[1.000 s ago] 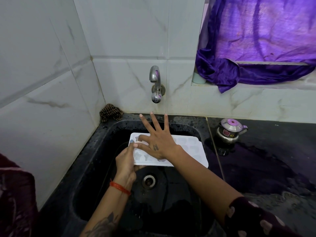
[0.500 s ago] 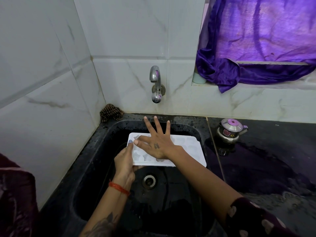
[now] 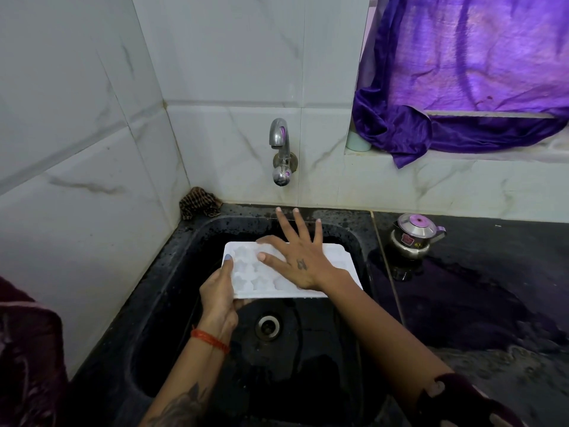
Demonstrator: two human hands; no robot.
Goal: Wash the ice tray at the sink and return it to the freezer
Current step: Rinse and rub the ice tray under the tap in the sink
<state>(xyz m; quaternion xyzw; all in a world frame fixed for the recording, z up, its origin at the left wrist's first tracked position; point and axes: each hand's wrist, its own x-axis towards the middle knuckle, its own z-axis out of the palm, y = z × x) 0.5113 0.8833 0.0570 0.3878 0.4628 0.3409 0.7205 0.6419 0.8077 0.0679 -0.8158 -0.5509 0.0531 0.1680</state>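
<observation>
While the white ice tray [image 3: 246, 272] is held level over the black sink [image 3: 172, 272] at the centre of the frame, its left end is gripped by the left hand [image 3: 217, 295], whose thumb is laid on the tray's top face and whose fingers are curled beneath the edge. The right hand [image 3: 300, 261] is laid flat across the middle of the tray, fingers [image 3: 284, 223] straight and spread wide, the fingertips reaching past the far rim toward the back wall of the basin. Shaped hollows are seen in the tray's upper surface. A metal drain [image 3: 268, 326] is visible in the basin floor, just below the tray's near edge. A chrome tap [image 3: 280, 149] is mounted on the tiled wall above the sink; no water is seen running from it. A red thread band [image 3: 211, 339] is worn on the left wrist. A striped cloth [image 3: 198, 202] is bunched in the corner at the sink's upper left. On the dark counter [image 3: 492, 288] to the right of the sink a small steel kettle [image 3: 412, 237] is placed, and a purple curtain [image 3: 462, 72] is draped over the ledge at upper right.
</observation>
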